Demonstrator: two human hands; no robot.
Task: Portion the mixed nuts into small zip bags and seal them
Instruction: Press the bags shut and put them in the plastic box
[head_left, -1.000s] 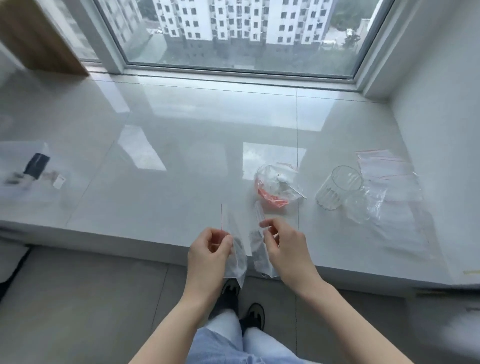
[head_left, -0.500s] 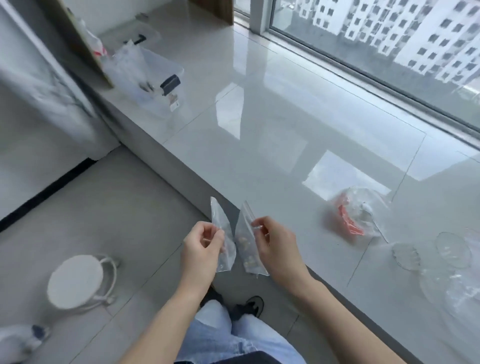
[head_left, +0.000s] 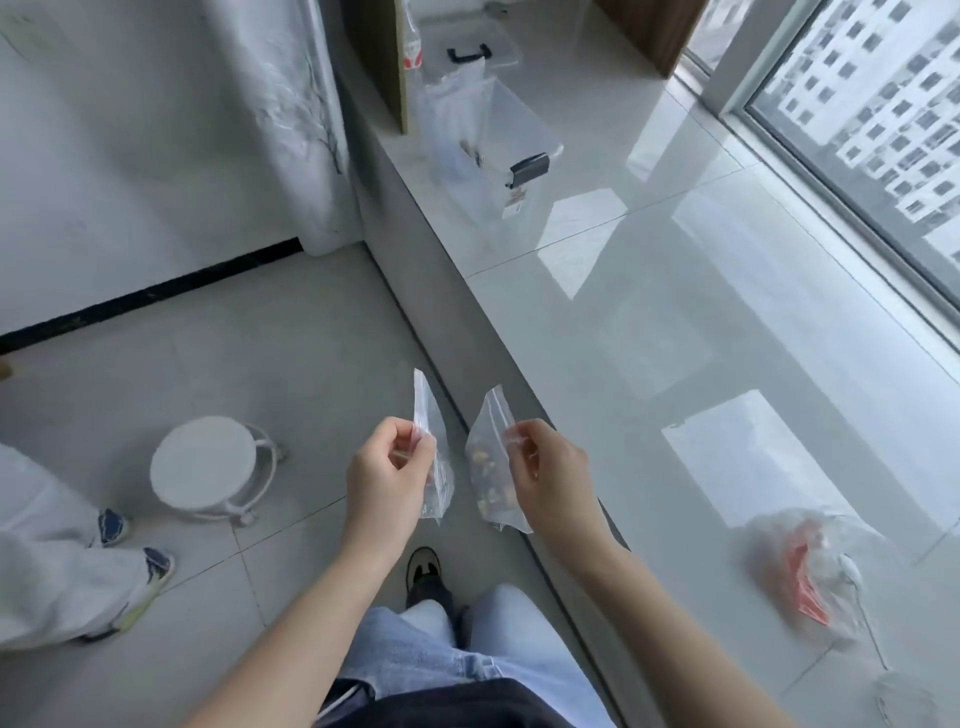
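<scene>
Just off the near edge of the tabletop (head_left: 649, 322), over the floor, you held two small zip bags, one per hand. Your left hand (head_left: 387, 475) pinched the left zip bag (head_left: 434, 467) near its top strip, thumb against curled fingers; your right hand (head_left: 548, 475) pinched the right zip bag (head_left: 491, 467) the same way. The two bags hung apart, touching neither each other nor the tabletop.

Nuts showed in the lower part of the right bag; the contents of the left bag were mostly hidden behind your hand. Whether either seal was fully closed could not be told.

Judgement on handling: the bags looked thin, limp and slick, and light apart from the small load at the bottom, so they would swing and fold if held by a corner. The stiffer zip strip at the top was the sound place to take hold.

The larger bag with orange contents (head_left: 802, 577) lay near the tabletop's near edge, to your right. A clear lidded bin (head_left: 498, 156) stood towards its far left corner.
</scene>
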